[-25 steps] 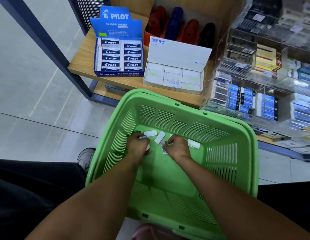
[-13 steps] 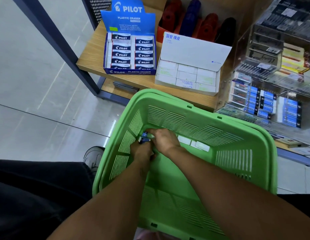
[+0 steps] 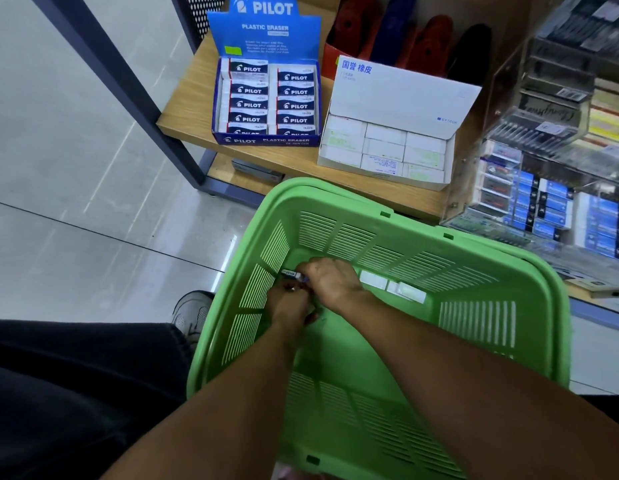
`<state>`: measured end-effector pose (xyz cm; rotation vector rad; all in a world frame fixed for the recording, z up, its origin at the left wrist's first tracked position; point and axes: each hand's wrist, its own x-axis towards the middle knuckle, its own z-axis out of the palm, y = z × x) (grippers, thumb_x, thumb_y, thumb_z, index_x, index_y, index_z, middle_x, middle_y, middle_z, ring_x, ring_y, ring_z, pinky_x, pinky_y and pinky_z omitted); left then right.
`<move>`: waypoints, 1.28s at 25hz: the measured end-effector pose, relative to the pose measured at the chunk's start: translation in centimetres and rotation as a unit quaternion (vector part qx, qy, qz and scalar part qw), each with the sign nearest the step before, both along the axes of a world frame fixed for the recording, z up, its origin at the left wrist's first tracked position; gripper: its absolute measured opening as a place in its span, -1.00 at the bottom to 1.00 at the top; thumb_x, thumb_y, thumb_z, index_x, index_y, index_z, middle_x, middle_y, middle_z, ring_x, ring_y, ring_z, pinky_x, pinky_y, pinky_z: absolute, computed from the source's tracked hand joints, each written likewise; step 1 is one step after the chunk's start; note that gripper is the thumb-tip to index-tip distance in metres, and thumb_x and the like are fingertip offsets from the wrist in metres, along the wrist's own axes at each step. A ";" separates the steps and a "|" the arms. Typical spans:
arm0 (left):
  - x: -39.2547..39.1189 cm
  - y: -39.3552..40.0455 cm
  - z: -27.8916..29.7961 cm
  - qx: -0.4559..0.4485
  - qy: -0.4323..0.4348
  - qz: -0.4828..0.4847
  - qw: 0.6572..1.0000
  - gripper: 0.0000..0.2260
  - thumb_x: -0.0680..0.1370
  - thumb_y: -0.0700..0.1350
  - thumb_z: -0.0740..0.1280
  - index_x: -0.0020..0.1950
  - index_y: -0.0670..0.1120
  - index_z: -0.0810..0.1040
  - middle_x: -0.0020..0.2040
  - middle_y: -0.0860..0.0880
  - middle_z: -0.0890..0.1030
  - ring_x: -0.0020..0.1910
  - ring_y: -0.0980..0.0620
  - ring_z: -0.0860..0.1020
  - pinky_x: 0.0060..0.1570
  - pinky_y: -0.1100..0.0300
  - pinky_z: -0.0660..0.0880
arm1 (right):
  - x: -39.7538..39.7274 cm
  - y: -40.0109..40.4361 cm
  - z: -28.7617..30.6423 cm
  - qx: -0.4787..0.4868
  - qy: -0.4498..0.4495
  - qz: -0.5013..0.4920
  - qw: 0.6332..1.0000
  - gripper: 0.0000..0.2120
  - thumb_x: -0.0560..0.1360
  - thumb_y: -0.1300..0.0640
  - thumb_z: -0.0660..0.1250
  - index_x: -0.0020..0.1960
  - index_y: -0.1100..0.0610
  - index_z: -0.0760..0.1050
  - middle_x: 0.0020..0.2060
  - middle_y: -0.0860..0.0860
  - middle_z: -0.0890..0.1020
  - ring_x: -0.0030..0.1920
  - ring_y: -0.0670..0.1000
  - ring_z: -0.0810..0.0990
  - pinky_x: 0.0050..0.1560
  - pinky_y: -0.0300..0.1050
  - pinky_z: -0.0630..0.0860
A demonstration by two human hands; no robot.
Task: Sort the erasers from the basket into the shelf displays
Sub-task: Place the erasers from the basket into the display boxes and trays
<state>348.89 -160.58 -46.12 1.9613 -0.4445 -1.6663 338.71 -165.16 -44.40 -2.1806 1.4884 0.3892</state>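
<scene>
1. Hands meet at the far-left corner of the basket (image 3: 529,271)
2. Right hand (image 3: 330,278) pinches a blue-sleeved eraser (image 3: 294,274)
3. Left hand (image 3: 289,304) is curled just beneath it; whether it grasps anything I cannot tell
4. White erasers (image 3: 392,287) lie on the basket floor, just right of the hands
5. Pilot box (image 3: 266,105) and white box (image 3: 384,147) sit side by side on the shelf (image 3: 186,109)

Wooden shelf (image 3: 186,109) with blue Pilot eraser box (image 3: 266,109) beside white eraser box (image 3: 387,147).
</scene>
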 end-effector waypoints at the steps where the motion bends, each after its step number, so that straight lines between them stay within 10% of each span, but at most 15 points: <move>1: 0.0 0.0 0.1 -0.002 -0.001 0.002 1.000 -0.85 0.59 -0.29 0.27 0.09 -0.09 0.51 -0.08 -0.13 0.59 -0.18 -0.11 0.60 -0.15 -0.03 0.64 | -0.1 0.1 0.1 -0.002 -0.003 0.004 1.000 -0.77 0.52 0.18 0.30 0.15 0.00 0.55 0.04 0.05 0.62 0.07 0.14 0.61 -0.08 -0.05 0.48; 8: -1.6 -0.3 1.9 0.041 0.014 -0.013 0.999 -0.93 0.55 -0.20 0.38 -0.01 -0.19 0.62 -0.16 -0.20 0.62 -0.26 -0.08 0.59 -0.51 0.23 0.51 | -2.0 0.6 0.7 -0.001 -0.029 -0.032 0.999 -0.79 0.55 0.17 0.28 0.12 -0.04 0.57 0.05 0.03 0.64 0.07 0.13 0.62 -0.09 -0.06 0.46; 12: -2.0 0.0 2.3 0.098 0.064 -0.002 0.993 -0.89 0.50 -0.22 0.43 -0.21 -0.15 0.55 -0.42 -0.11 0.53 -0.47 0.01 0.48 -0.44 0.23 0.54 | -3.4 2.9 1.6 0.012 -0.054 -0.056 0.997 -0.73 0.55 0.10 0.25 0.20 -0.12 0.55 0.08 0.01 0.60 0.09 0.15 0.60 -0.02 -0.04 0.48; 19: -1.2 -0.1 1.3 0.111 0.092 0.097 0.985 -0.73 0.62 0.02 0.35 -0.08 -0.18 0.56 -0.30 -0.14 0.58 -0.44 -0.01 0.52 -0.55 0.30 0.45 | -2.9 4.4 0.2 0.027 -0.145 -0.163 0.976 -0.61 0.57 0.17 0.25 0.31 -0.19 0.54 0.13 0.01 0.63 0.13 0.15 0.59 0.03 -0.04 0.53; 24: -1.1 -0.3 0.8 0.093 0.052 0.157 0.982 -0.77 0.62 -0.05 0.35 -0.04 -0.22 0.55 -0.44 -0.12 0.55 -0.51 0.00 0.44 -0.62 0.33 0.39 | -0.8 1.2 -0.1 -0.013 0.005 -0.046 0.999 -0.50 0.51 0.30 0.26 0.39 -0.06 0.43 0.15 0.12 0.62 0.10 0.20 0.62 -0.05 -0.02 0.54; 32: -0.8 -0.6 1.9 0.069 0.040 0.093 0.992 -0.78 0.61 -0.13 0.38 0.05 -0.30 0.53 -0.30 -0.21 0.54 -0.41 -0.07 0.50 -0.61 0.26 0.47 | -1.8 1.2 1.7 0.010 -0.031 -0.135 0.990 -0.84 0.52 0.15 0.37 0.09 0.10 0.62 0.00 0.13 0.66 0.01 0.18 0.64 -0.07 -0.09 0.51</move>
